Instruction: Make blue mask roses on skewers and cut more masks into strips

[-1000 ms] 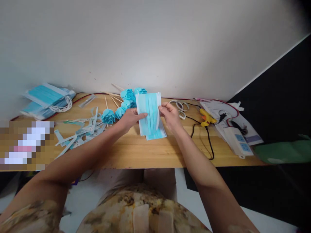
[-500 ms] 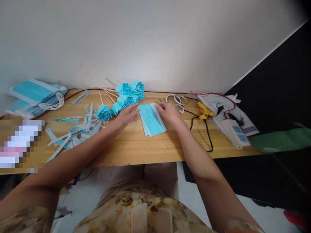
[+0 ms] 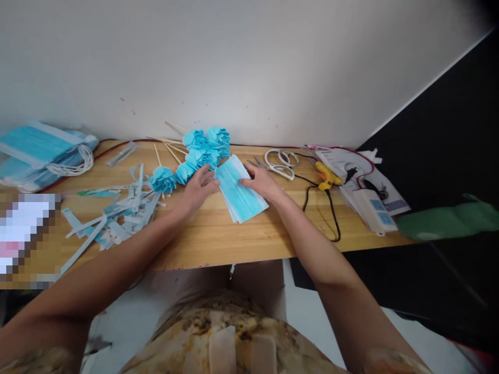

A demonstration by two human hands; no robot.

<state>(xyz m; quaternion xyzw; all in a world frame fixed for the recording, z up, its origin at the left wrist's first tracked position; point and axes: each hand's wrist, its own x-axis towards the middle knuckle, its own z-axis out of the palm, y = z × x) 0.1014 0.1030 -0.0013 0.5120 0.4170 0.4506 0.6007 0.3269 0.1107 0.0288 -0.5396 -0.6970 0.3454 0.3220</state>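
Note:
A small stack of blue face masks (image 3: 239,195) lies flat on the wooden table (image 3: 218,234). My left hand (image 3: 197,188) rests at its left edge with fingers stretched onto the masks. My right hand (image 3: 260,183) lies on the stack's upper right side, fingers flat and pointing left. Both hands press on the masks without gripping them. Blue mask flowers on wooden sticks (image 3: 202,148) sit just behind the hands.
Cut mask strips (image 3: 113,213) litter the table's left. A pile of masks (image 3: 42,150) lies far left. White scissors (image 3: 277,161), a yellow glue gun (image 3: 326,175) with black cord, a power strip (image 3: 370,208) and papers lie right. A green object (image 3: 448,221) is at right.
The masks, held upright in both hands a second ago, were laid down on the table. Both hands now rest flat on them, and the stack has turned slightly.

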